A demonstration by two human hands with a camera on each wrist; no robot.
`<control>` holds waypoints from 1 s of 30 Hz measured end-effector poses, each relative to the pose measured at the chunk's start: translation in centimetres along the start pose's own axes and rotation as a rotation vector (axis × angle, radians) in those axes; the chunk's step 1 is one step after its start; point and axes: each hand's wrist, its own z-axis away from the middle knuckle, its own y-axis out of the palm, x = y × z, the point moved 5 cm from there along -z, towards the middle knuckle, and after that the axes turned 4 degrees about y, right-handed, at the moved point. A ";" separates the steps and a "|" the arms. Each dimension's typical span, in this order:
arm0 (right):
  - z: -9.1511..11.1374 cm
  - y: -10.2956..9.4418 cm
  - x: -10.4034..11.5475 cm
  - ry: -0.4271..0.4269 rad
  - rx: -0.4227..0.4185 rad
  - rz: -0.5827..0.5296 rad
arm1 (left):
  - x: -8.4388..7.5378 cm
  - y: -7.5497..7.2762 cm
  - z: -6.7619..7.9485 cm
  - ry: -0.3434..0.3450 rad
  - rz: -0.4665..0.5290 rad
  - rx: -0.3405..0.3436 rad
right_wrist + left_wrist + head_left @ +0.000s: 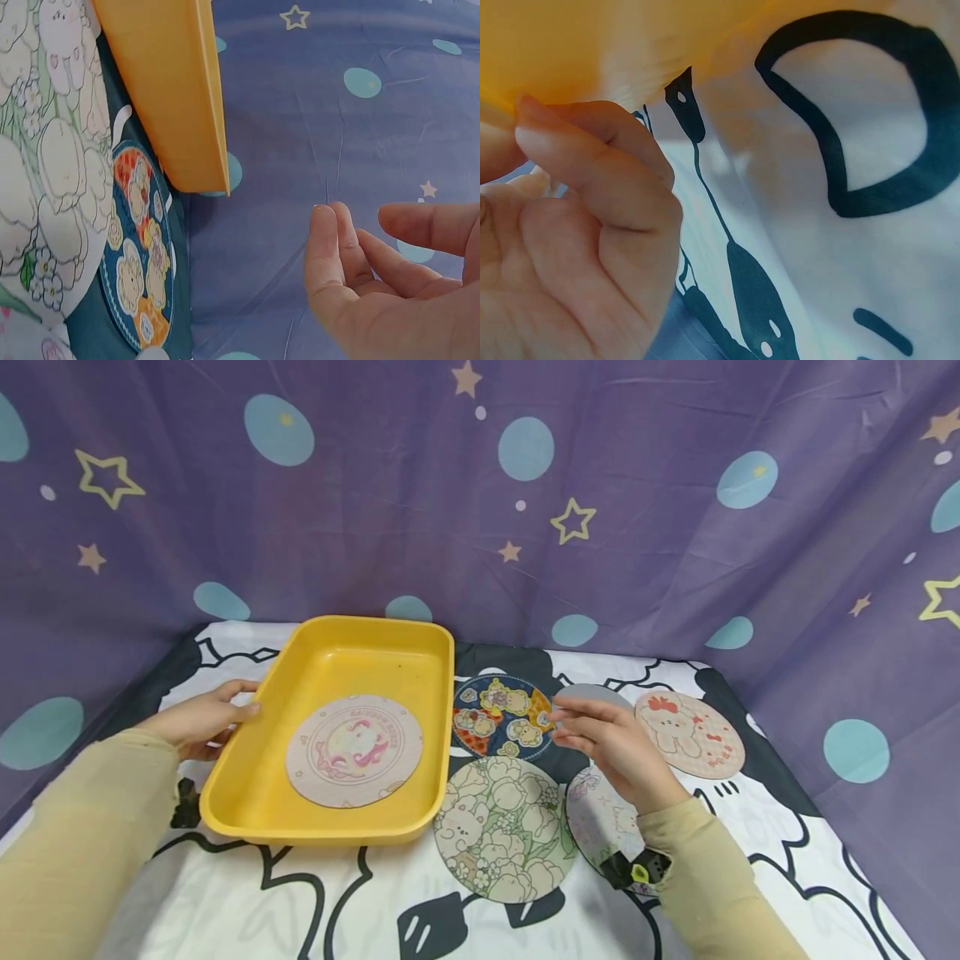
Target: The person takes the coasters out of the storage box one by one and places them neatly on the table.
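My left hand grips the left rim of a yellow tray, thumb and fingers pinching its edge in the left wrist view. Inside the tray lies a round pink mat with a unicorn print. Fingers partly bent and holding nothing, my right hand hovers over several round mats to the right of the tray. Beneath it is a pale printed mat, partly hidden by the wrist. A grey mat shows behind its fingers. In the right wrist view, the thumb stands apart from the fingers.
Beside the tray lie a dark blue mat with bears and a green floral mat. A pink rabbit mat lies farther right. A black-and-white cloth covers the table, and a purple curtain hangs behind it.
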 end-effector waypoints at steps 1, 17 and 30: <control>-0.1 0.1 0.0 0.000 0.003 -0.007 | 0.0 0.0 0.0 0.000 0.000 -0.002; -1.4 2.1 0.6 0.032 0.029 -0.017 | -0.2 0.1 0.2 0.004 0.007 0.003; -1.9 3.4 1.4 0.014 0.060 -0.022 | -0.2 0.1 0.1 0.007 0.003 -0.003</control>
